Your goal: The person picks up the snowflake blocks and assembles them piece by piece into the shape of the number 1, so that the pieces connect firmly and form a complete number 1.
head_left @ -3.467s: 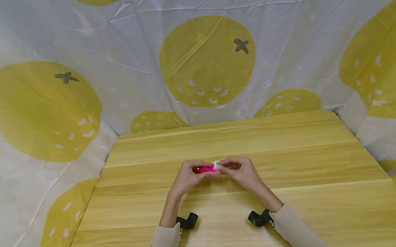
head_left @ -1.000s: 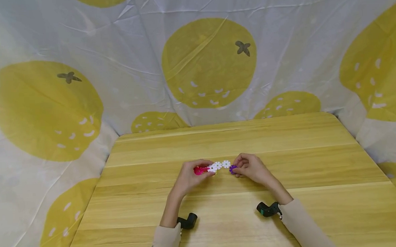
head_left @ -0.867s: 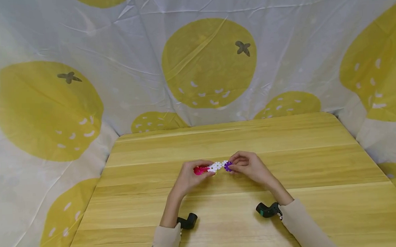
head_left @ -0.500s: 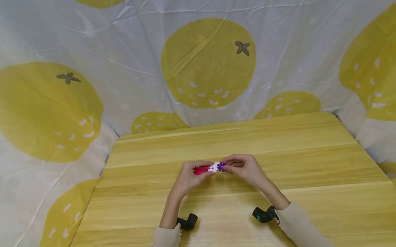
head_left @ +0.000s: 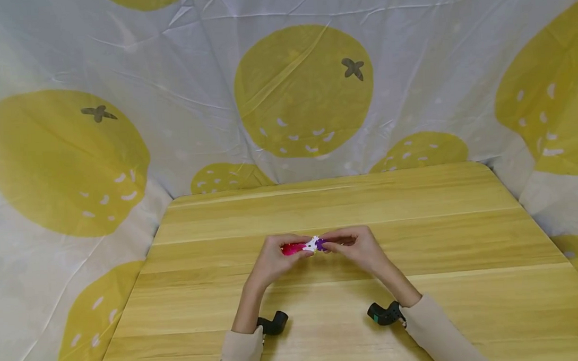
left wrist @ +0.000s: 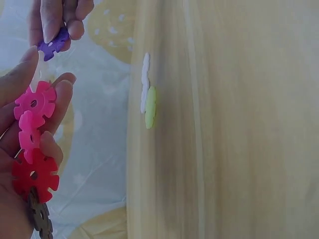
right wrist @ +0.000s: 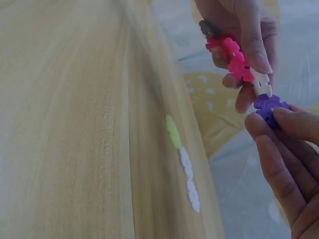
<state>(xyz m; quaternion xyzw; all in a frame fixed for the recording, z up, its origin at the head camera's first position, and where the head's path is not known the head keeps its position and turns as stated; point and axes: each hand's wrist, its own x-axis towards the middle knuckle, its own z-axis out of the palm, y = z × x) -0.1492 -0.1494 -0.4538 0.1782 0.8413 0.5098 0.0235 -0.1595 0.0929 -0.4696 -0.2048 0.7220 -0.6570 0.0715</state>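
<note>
Head view, lower centre: your left fingers grip a snowflake-disc chain; your right fingers pinch a purple disc against its white disc.

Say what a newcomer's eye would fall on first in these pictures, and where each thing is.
Probably the big yellow fruits printed on the pale cloth behind the table. Next, likely, the bright row mid-scene: a red disc and pink discs in the left hand, a purple disc pinched by the right hand, white between.
</note>
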